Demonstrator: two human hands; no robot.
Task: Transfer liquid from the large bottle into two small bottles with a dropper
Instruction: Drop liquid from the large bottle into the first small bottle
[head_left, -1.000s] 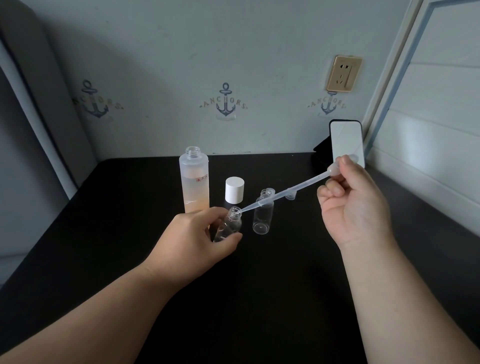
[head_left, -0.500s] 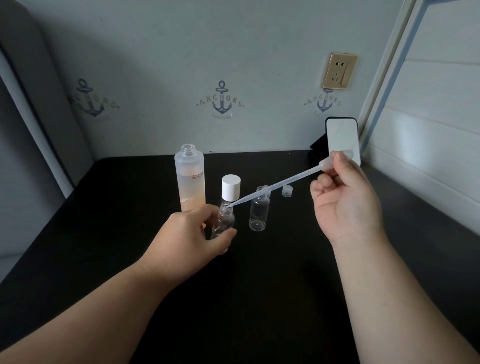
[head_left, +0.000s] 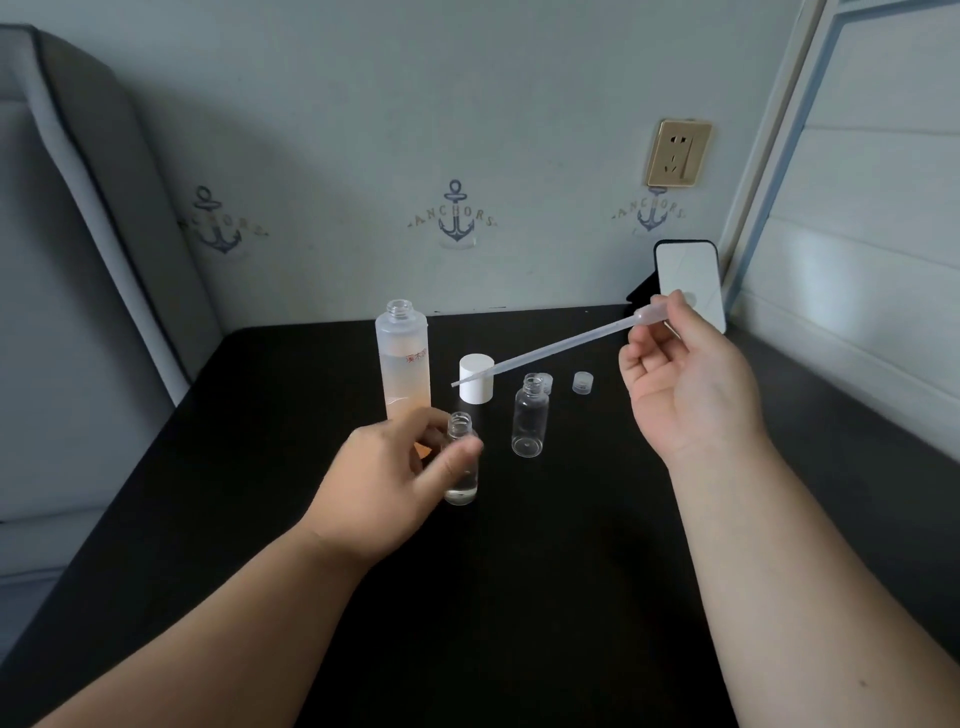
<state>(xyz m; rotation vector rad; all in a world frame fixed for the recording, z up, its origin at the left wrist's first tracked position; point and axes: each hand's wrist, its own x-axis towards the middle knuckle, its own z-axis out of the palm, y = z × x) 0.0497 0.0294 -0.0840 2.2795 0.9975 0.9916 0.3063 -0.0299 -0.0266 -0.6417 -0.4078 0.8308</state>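
A tall frosted large bottle (head_left: 402, 358) with pale orange liquid stands open on the black table (head_left: 545, 571). My left hand (head_left: 384, 483) grips a small clear bottle (head_left: 462, 467), upright on the table, with a little liquid at its bottom. A second small clear bottle (head_left: 530, 418) stands open to its right. My right hand (head_left: 680, 384) pinches the bulb of a plastic dropper (head_left: 545, 353). The dropper slants down to the left, its tip in the air above the held bottle, in front of the white cap (head_left: 476, 387).
Two small clear caps (head_left: 583, 383) lie behind the second small bottle. A phone (head_left: 688, 283) leans against the wall at the back right. A padded headboard rises at the left, a panelled wall at the right.
The dropper tip has lifted out of the held small bottle's neck and now hangs above it. The left hand has set that bottle upright.
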